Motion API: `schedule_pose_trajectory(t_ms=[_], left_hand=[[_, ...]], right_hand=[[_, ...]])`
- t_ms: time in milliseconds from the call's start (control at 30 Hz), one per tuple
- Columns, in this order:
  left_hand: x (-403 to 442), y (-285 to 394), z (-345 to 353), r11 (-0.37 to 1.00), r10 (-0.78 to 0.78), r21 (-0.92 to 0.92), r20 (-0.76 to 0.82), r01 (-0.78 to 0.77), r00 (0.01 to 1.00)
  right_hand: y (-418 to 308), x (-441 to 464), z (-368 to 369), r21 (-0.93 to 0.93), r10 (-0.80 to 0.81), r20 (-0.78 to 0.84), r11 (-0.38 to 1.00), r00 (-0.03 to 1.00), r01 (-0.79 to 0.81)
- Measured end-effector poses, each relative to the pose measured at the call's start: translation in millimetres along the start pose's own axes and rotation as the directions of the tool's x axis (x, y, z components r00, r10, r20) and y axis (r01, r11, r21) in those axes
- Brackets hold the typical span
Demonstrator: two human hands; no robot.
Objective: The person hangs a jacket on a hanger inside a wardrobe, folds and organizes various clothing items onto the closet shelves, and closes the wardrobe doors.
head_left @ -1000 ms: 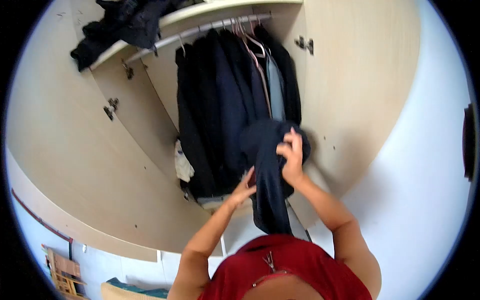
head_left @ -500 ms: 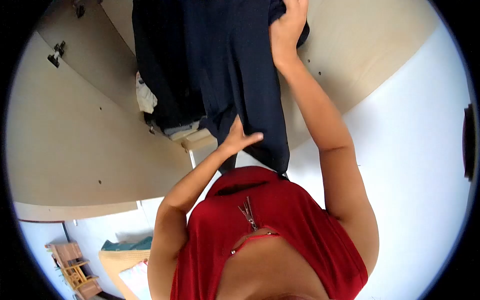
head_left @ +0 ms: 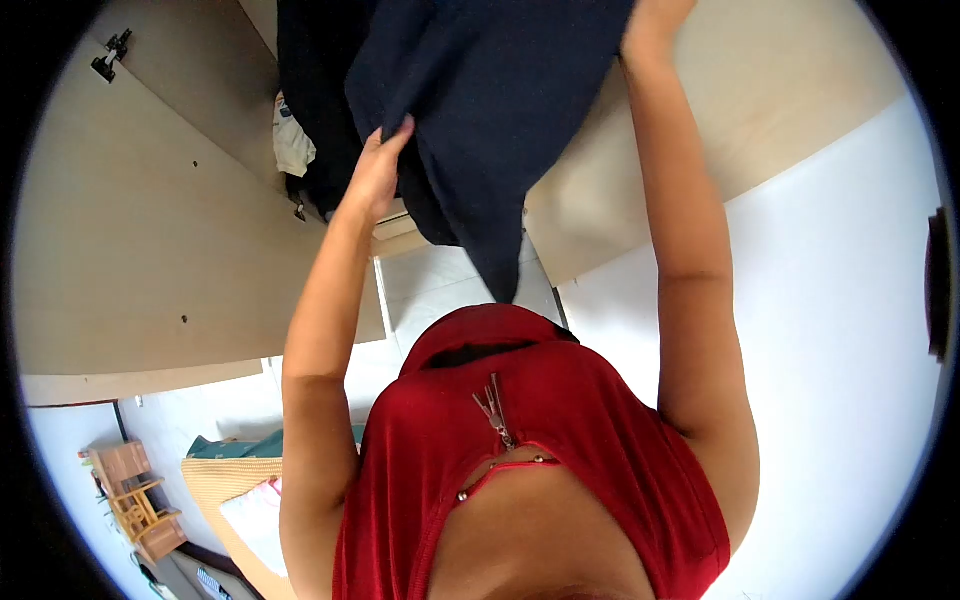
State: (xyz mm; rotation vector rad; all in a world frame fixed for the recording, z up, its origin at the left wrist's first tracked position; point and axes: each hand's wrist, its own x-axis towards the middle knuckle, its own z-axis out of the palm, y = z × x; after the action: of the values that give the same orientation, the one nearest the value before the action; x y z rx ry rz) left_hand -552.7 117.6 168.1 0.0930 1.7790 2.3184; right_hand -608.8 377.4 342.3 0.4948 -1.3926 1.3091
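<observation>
Two hands are working one dark garment (head_left: 500, 110). Left hand (head_left: 374, 175) is pinching its edge; right hand (head_left: 660, 28) is running out of frame, grip cannot be told. Garment is hanging between both, its tip dangling below the grips.

We've got one left hand (head_left: 373, 177) and one right hand (head_left: 655, 28), making two! One navy garment (head_left: 490, 110), two wardrobe doors (head_left: 140, 240), one visible hinge (head_left: 112, 55), one red top (head_left: 620, 430), one silver pendant (head_left: 492, 412), two silver beads (head_left: 462, 496), one red cord (head_left: 497, 473)!
</observation>
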Motion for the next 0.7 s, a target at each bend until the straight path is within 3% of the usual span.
schedule_pose_trajectory(t_ms=[33,67,133,200,267,333,400,467,533,567,667,700], left_hand=[[-4,3,-7,0.989,0.006,0.148,0.126,-0.025,0.992],[-8,6,-13,0.955,-0.007,0.289,0.248,-0.067,0.969],[-13,2,-17,0.971,0.104,0.149,0.442,-0.187,0.891],[-6,-8,-28,0.960,0.276,-0.047,0.300,-0.275,0.913],[11,-32,-45,0.920,0.383,-0.029,-0.148,-0.391,0.912],[16,-46,-47,0.941,0.336,0.148,-0.274,-0.305,0.901],[8,-55,-40,0.976,0.196,0.124,-0.119,-0.181,0.973],[-5,-57,-30,0.988,-0.074,0.141,0.134,0.055,0.988],[-19,-55,-7,0.972,-0.095,0.233,0.291,0.025,0.952],[-14,-65,-4,0.928,-0.052,0.364,0.348,-0.084,0.936],[-24,-34,27,0.945,-0.203,0.310,0.316,0.101,0.927],[-13,-50,26,0.958,-0.081,0.286,0.277,-0.002,0.957]], right_hand=[[-22,-2,-1,0.056,0.078,0.068,0.995,0.995,-0.082],[-16,2,-4,0.171,0.014,0.077,0.985,0.997,-0.027],[-16,2,-9,0.185,0.022,0.105,0.982,0.994,-0.041],[-19,3,-14,0.162,0.034,0.134,0.985,0.990,-0.055],[-18,3,-18,0.127,0.044,0.157,0.990,0.987,-0.064],[-15,2,-22,0.068,0.052,0.178,0.996,0.983,-0.065],[-13,-2,-28,-0.005,0.057,0.207,0.998,0.977,-0.057],[-5,-5,-31,-0.093,0.061,0.232,0.995,0.971,-0.040],[5,-11,-34,-0.199,0.063,0.262,0.980,0.963,-0.010],[11,-15,-36,-0.257,0.069,0.280,0.966,0.958,0.006],[35,-27,-39,-0.426,0.080,0.339,0.902,0.937,0.077],[44,-32,-41,-0.484,0.086,0.358,0.869,0.930,0.106]])
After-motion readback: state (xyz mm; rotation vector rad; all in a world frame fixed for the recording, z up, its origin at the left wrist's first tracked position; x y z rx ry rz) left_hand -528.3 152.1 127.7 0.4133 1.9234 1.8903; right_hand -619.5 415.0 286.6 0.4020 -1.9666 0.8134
